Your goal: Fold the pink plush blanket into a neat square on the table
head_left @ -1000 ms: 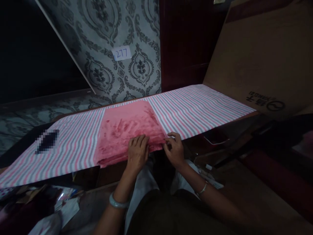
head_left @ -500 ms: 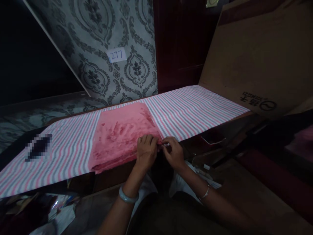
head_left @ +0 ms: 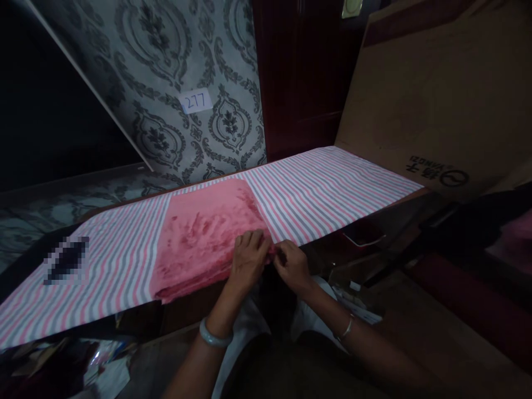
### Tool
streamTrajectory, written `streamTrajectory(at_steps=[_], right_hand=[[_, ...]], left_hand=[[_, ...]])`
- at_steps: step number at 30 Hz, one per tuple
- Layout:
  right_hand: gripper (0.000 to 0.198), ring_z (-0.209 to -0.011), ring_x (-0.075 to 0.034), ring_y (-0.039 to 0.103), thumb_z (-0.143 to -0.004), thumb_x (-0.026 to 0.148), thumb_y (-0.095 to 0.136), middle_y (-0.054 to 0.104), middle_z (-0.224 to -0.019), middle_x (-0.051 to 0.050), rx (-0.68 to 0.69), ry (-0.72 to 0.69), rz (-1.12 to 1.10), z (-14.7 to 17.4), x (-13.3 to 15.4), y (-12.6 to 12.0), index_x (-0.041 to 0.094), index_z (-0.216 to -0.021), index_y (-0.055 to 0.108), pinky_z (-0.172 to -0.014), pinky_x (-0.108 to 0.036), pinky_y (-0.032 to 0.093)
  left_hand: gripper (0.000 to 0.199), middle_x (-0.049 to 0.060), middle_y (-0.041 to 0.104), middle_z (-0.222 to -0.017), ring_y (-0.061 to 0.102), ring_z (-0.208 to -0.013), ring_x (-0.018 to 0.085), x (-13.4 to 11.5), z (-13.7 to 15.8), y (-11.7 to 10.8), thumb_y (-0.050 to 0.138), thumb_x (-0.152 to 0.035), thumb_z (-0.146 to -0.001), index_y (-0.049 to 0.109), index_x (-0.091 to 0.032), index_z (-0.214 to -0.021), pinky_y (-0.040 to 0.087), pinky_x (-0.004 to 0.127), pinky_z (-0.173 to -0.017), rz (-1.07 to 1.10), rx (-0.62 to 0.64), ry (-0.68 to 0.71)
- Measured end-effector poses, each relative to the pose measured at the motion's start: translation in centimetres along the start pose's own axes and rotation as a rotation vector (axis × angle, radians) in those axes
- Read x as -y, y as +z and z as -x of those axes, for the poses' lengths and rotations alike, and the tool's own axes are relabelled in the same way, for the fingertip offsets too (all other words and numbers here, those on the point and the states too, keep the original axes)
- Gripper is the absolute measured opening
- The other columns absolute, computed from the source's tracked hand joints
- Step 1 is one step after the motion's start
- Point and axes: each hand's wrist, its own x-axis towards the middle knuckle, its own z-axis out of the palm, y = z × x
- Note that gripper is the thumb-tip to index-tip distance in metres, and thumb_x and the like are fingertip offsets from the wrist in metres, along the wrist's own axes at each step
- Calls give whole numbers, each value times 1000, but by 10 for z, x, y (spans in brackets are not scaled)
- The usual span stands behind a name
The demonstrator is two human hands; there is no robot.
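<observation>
A pink plush cloth (head_left: 199,221), folded or stacked in several layers, lies on a striped cloth (head_left: 328,188) of pink, grey and white. My left hand (head_left: 250,256) rests on its near right corner, fingers curled and gripping the layers there. Right beside it, my right hand (head_left: 292,264) is closed in a pinch at the same corner. A small bit of pink fabric shows between the two hands; the fingertips of the right hand are partly hidden.
A large cardboard box (head_left: 419,94) stands at the right end of the table. A dark screen (head_left: 62,100) is at the left, in front of patterned wallpaper bearing a paper label (head_left: 196,101). Loose papers and bags (head_left: 108,371) lie low at the left.
My right hand has shifted slightly left, closer to the left hand at the cloth's corner. The view has tilted a little; the pink cloth stays in place.
</observation>
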Motion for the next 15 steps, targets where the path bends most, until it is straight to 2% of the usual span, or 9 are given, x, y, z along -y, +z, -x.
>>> streamTrajectory(at_steps=[4,8,11,15], right_hand=[[6,-71,-18,61,-87,24,55,63,-77,-3,94,23,-181,-15,-10,-12,21,-84,61,-64,-29,50],[24,-73,-17,65,-91,37,51,69,-81,-4,66,278,-403,-58,-38,-8,20,-88,67,-61,-27,52],[27,-79,-18,67,-85,38,53,71,-88,-6,88,431,-521,-99,-66,16,20,-95,71,-58,-26,53],[31,-80,-17,66,-81,34,58,72,-97,-8,185,582,-639,-153,-97,65,19,-104,71,-60,-27,54]], left_hand=[[16,8,63,-95,52,-87,23,1,4,9,63,-16,-84,67,-21,-98,41,37,-72,37,-69,14],[20,6,62,-87,52,-81,22,-3,6,17,65,-18,-84,68,-24,-103,41,36,-69,29,-108,-9],[21,6,62,-87,52,-78,21,-5,7,18,66,-15,-82,69,-25,-100,40,35,-67,41,-144,-11],[23,7,64,-94,53,-79,21,-6,10,20,67,-13,-80,68,-25,-100,40,34,-65,74,-204,-49]])
